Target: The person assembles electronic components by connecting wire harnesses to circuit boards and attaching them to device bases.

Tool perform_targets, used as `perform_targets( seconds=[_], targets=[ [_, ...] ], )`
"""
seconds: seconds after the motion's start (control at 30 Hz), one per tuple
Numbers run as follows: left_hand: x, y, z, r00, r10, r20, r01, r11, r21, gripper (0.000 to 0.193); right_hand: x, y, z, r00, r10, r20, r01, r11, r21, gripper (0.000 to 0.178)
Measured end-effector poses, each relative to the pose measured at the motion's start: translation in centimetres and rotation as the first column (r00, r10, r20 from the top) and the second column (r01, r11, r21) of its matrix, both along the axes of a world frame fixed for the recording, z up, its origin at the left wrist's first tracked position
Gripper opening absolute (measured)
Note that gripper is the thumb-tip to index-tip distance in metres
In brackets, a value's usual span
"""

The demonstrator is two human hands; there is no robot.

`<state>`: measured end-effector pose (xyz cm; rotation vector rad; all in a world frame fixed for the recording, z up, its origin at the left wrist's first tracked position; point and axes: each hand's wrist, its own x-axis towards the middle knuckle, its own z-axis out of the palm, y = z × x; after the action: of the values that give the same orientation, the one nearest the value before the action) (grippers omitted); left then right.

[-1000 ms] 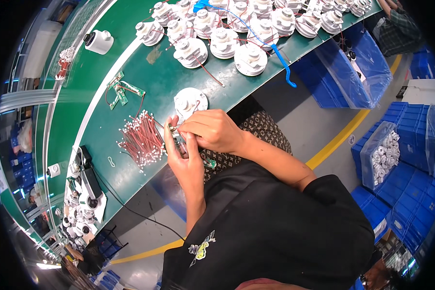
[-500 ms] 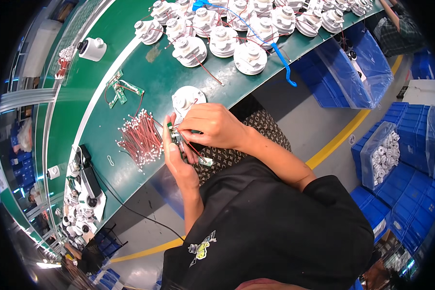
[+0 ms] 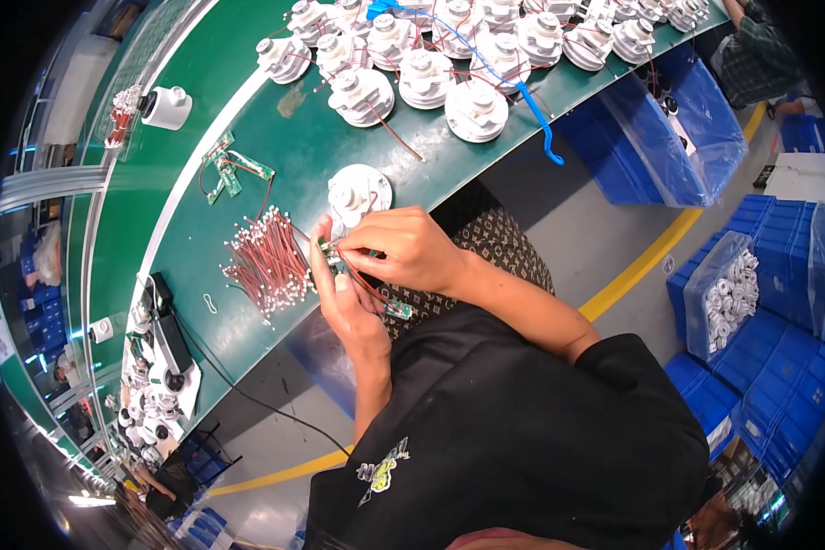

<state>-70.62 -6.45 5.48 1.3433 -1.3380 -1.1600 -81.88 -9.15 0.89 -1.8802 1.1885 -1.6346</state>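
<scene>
My left hand [image 3: 350,307] is closed round a small green circuit board [image 3: 326,247], its thumb along one side; much of the board is hidden. Against it, the fingertips of my right hand [image 3: 408,247] are pinched on a thin red wire [image 3: 340,254], whose end they mostly cover. A second small green board [image 3: 400,311] hangs on wires below my left fingers, above my lap. Just beyond both hands, a round white housing [image 3: 376,181] rests on the green table. Left of them lies a thick bundle of red-brown wires [image 3: 268,266] with white plugs.
Several white housings [image 3: 422,78] with loose wires crowd the far table, a blue coiled cord [image 3: 536,115] across them. More green boards [image 3: 229,174] and a white camera-like body [image 3: 168,107] lie at left. Blue crates [image 3: 752,367] stand at right, below the green table [image 3: 307,151].
My left hand has shifted slightly right, and the hanging board has swung a little to the right with it. My right hand keeps its pinch at the board.
</scene>
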Motion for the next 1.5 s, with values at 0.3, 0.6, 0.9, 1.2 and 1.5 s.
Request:
perform_targets(
  seconds=[0.3,0.6,0.9,1.2,1.5],
  targets=[
    [0.1,-0.4,-1.9,0.975,-0.055,-0.218,0.050,0.998,-0.025,0.074,-0.1,0.1,0.1,0.999,0.018,-0.028,-0.014,0.991,0.132,0.012],
    [1.0,-3.6,-1.7,0.981,-0.081,-0.177,0.079,0.997,-0.018,0.070,-3.1,-0.6,-0.3,0.983,-0.158,0.092,0.130,0.958,0.256,0.034],
    [0.0,-6.5,-0.6,0.948,-0.187,0.257,0.212,0.974,-0.073,0.105,-2.8,-0.6,-2.9,0.768,0.057,0.638,-0.301,0.911,0.281,0.063],
    [5.0,-21.4,1.6,0.976,0.118,-0.185,-0.148,0.977,-0.154,0.078,-1.5,0.0,-2.6,0.911,-0.169,0.376,0.018,0.928,0.373,0.044],
    [6.6,-39.4,-7.1,0.832,0.519,0.196,-0.396,0.803,-0.446,0.091,0.3,0.4,-3.3,0.860,-0.362,-0.358,0.384,0.923,-0.011,0.021]
  ],
)
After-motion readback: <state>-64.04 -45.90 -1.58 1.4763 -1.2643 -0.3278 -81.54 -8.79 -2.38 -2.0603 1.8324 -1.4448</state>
